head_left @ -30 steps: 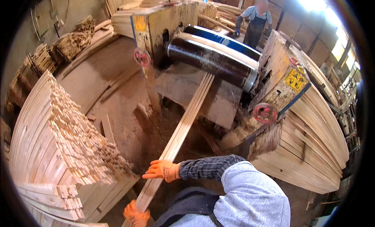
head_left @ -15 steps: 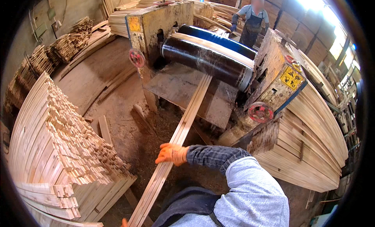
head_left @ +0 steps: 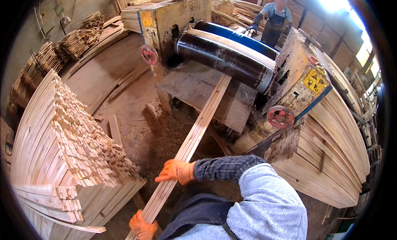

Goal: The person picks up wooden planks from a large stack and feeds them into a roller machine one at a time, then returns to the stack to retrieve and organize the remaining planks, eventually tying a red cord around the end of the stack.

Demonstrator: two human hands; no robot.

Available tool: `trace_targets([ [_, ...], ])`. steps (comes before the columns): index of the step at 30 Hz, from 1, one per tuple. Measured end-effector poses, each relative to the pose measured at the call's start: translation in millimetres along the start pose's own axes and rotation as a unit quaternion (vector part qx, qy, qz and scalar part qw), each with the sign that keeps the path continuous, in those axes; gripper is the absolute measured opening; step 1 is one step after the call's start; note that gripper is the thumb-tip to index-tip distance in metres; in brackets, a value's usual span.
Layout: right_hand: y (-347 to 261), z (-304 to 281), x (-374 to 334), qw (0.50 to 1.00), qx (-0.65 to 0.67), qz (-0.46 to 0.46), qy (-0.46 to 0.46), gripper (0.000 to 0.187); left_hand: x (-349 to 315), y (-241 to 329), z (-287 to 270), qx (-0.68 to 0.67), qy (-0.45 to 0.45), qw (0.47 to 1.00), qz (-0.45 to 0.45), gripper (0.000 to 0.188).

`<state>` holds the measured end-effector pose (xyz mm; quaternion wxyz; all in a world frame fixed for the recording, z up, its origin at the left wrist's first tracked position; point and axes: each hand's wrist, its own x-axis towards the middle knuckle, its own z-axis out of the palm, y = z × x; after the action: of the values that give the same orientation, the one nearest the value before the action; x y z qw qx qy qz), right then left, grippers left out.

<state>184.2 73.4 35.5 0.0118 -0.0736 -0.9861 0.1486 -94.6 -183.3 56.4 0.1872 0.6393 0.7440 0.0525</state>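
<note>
A bundle of long, narrow wooden strips (head_left: 198,126) slants from the lower edge up to a machine with a dark roller (head_left: 219,58). The strips' far end lies on the machine's metal infeed plate (head_left: 186,81) and meets the underside of the roller. My right hand (head_left: 175,171), in an orange glove, is closed over the middle of the bundle, with its fingers across the top. Closer to me, my left hand (head_left: 142,226), also orange-gloved, grips the near part of the strips. The strips' near end runs out of view at the lower edge.
A tall stack of strips (head_left: 87,136) stands at left, another stack (head_left: 326,153) at right. Red handwheels (head_left: 280,117) stick out from the machine's yellow frame. Behind the rollers a co-worker in a dark apron (head_left: 275,27) stands. Loose wood offcuts (head_left: 115,130) lie on the dusty floor.
My left hand has come into fuller view on the strips. My right hand sits slightly farther back from the roller. The co-worker's hand has moved closer to the machine's far side.
</note>
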Motion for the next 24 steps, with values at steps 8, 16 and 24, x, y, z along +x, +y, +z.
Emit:
trace_targets([
  [8, -19.0, 1.4, -0.4, 0.997, 0.011, 0.043, -0.062, 0.098, 84.7, 21.8, 6.7, -0.225, -0.268, 0.936, 0.029, 0.085],
  [16, 31.7, -36.0, -91.8, 0.985, -0.084, 0.140, -0.052, 0.094, 122.7, -8.9, 35.0, -0.437, -0.560, 0.702, 0.050, 0.049],
  [24, -9.4, -39.0, -47.6, 0.996, -0.009, 0.089, 0.005, 0.100, 169.8, 115.1, 8.9, -0.249, -0.304, 0.915, 0.092, 0.092],
])
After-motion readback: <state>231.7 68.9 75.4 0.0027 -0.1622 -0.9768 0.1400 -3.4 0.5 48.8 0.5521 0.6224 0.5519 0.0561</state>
